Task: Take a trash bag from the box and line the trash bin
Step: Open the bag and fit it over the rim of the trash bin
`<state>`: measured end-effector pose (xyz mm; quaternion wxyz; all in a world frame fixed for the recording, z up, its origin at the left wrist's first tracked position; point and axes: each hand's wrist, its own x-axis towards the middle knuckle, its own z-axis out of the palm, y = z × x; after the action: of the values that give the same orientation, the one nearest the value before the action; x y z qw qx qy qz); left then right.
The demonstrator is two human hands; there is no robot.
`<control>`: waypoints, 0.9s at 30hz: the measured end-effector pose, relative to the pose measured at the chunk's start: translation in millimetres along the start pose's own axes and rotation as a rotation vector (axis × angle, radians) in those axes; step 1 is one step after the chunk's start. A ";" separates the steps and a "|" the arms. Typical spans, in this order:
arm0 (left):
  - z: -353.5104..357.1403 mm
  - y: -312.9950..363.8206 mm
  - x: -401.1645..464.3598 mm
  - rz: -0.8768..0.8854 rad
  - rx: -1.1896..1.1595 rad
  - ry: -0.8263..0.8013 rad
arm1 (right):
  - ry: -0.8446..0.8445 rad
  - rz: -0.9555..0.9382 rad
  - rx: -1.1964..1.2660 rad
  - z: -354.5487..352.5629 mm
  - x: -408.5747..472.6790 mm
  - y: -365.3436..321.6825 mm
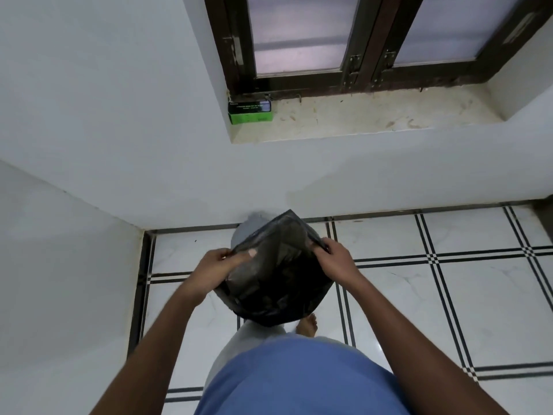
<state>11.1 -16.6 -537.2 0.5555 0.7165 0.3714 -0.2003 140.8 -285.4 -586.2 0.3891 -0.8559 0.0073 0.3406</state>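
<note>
A black, half-transparent trash bag (278,280) hangs open between my hands above the floor. My left hand (220,263) pinches its left rim, with the thumb showing through the film. At the right rim, my right hand (333,259) grips the bag's edge. Behind the bag, against the wall, a grey trash bin (250,232) shows only its upper left part; the bag hides the rest. The green and black box of trash bags (250,111) sits on the window ledge at its left end.
A white wall corner stands at the left. The window ledge (374,118) runs below a dark-framed window (359,40). The floor (449,295) is white tile with black lines. My bare foot (308,324) stands just below the bag.
</note>
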 end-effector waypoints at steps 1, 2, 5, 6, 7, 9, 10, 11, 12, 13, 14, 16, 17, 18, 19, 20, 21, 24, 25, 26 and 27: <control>1.2 -9.6 5.6 -0.023 0.070 -0.069 | -0.039 0.034 0.002 8.6 4.7 4.4; 3.6 -20.6 11.7 -0.046 0.143 -0.128 | -0.077 0.059 -0.004 16.7 8.5 9.9; 15.9 -59.0 38.5 -0.144 0.314 -0.173 | -0.178 0.108 -0.032 40.3 26.8 25.6; 20.6 -69.2 45.3 -0.187 0.308 -0.162 | -0.206 0.122 -0.035 46.5 31.6 29.0; 25.2 -74.6 48.5 -0.230 0.266 -0.151 | -0.229 0.138 -0.032 51.8 36.5 31.7; 31.5 -83.0 56.0 -0.318 0.101 -0.121 | -0.275 0.189 0.015 61.6 46.4 33.4; 32.5 -85.1 58.7 -0.358 0.014 -0.089 | -0.287 0.218 0.048 65.4 49.4 32.1; 32.3 -88.7 65.8 -0.397 -0.071 -0.043 | -0.294 0.250 0.081 69.3 55.8 30.5; 31.2 -92.9 72.7 -0.427 -0.160 0.009 | -0.299 0.274 0.106 72.9 60.6 28.5; 29.0 -95.7 81.2 -0.453 -0.243 0.051 | -0.304 0.296 0.125 78.0 68.3 26.7; 26.9 -95.8 87.8 -0.463 -0.323 0.084 | -0.302 0.312 0.138 82.3 75.5 25.3; 22.9 -94.7 103.0 -0.471 -0.433 0.133 | -0.304 0.346 0.159 93.3 90.6 24.0; 21.9 -90.7 108.5 -0.468 -0.471 0.159 | -0.309 0.359 0.165 96.6 95.8 21.7; 20.8 -93.3 122.0 -0.473 -0.512 0.179 | -0.319 0.380 0.161 105.9 109.0 22.1; 20.2 -96.8 134.7 -0.480 -0.545 0.198 | -0.321 0.401 0.154 115.6 121.1 22.9; 18.6 -94.6 141.4 -0.475 -0.571 0.218 | -0.320 0.406 0.150 119.2 127.5 20.4; 17.3 -98.2 152.8 -0.485 -0.591 0.241 | -0.324 0.425 0.148 128.7 139.5 22.2; 12.6 -108.8 182.4 -0.517 -0.648 0.287 | -0.336 0.476 0.134 156.0 175.0 33.5; 12.3 -113.0 194.7 -0.535 -0.681 0.301 | -0.337 0.504 0.141 165.8 188.4 39.0; 11.5 -116.7 204.4 -0.544 -0.714 0.314 | -0.331 0.532 0.161 174.2 199.1 43.9; 11.1 -119.9 214.2 -0.550 -0.736 0.317 | -0.322 0.558 0.190 182.0 208.1 46.3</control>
<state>60.0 52.1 -768.0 0.6352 0.3694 0.6731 -0.0833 182.7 -143.0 -824.0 0.3550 -0.7161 0.2115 0.5625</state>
